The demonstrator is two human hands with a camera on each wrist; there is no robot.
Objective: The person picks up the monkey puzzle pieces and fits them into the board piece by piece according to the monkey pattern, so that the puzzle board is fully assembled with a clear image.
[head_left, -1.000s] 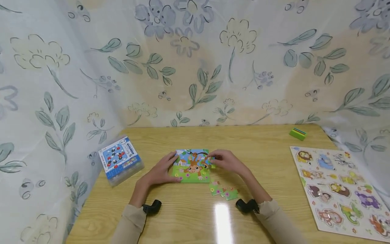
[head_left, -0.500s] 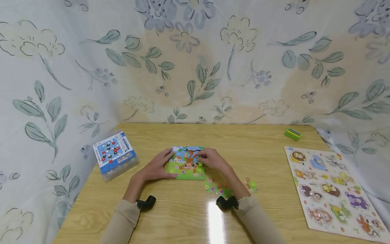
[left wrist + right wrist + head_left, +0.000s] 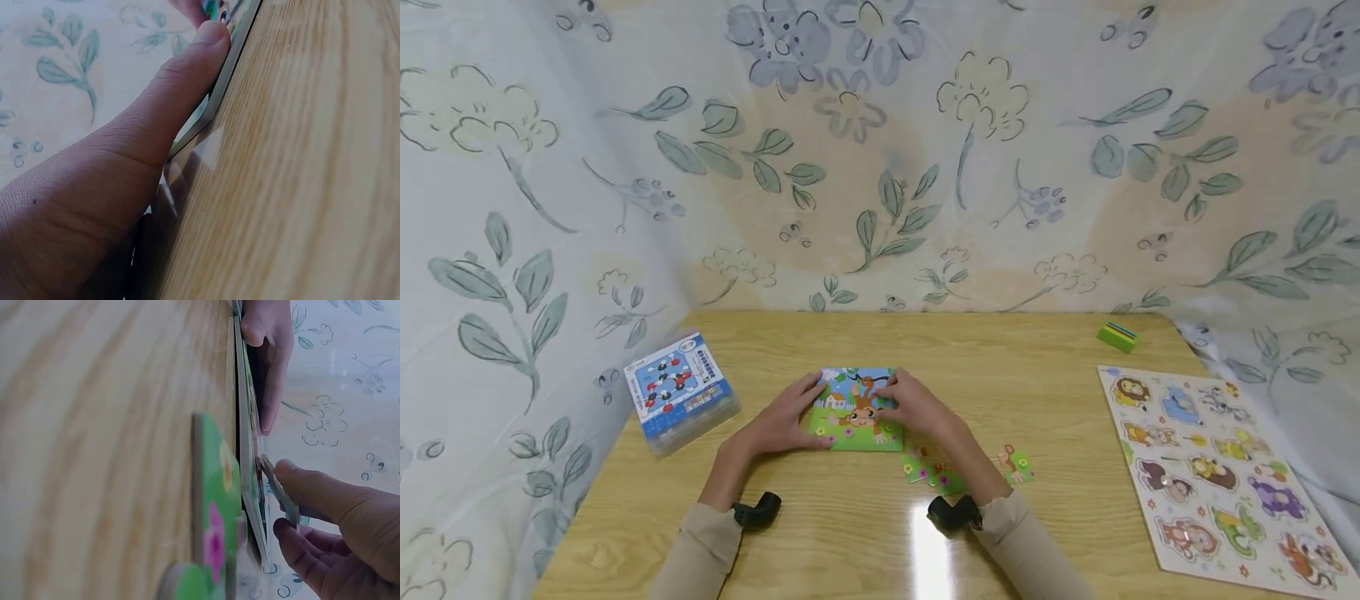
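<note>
A monkey picture puzzle [image 3: 850,435] lies on the wooden table. My left hand [image 3: 782,417] rests along its left side, the thumb on the near left corner and the fingers by the far left corner. In the left wrist view, that straight thumb [image 3: 187,69] lies over the board's edge. Over the puzzle's right side, my right hand [image 3: 917,407] pinches a puzzle piece [image 3: 281,490] between thumb and fingertips, tilted against the board's surface. Loose green pieces [image 3: 913,468] lie by the near right corner, partly under the right forearm. Another loose piece [image 3: 1017,462] sits farther right.
A blue-and-white box [image 3: 681,390] with a molecule picture stands at the left. Toward the right lies a large animal peg board [image 3: 1217,475]. A small green block [image 3: 1117,337] is near the back right. Floral cloth [image 3: 880,167] hangs behind the table.
My right hand has moved left from the puzzle's right edge to over its picture, baring the loose piece at the right. The left hand stays at the left side; the head view has shifted slightly.
</note>
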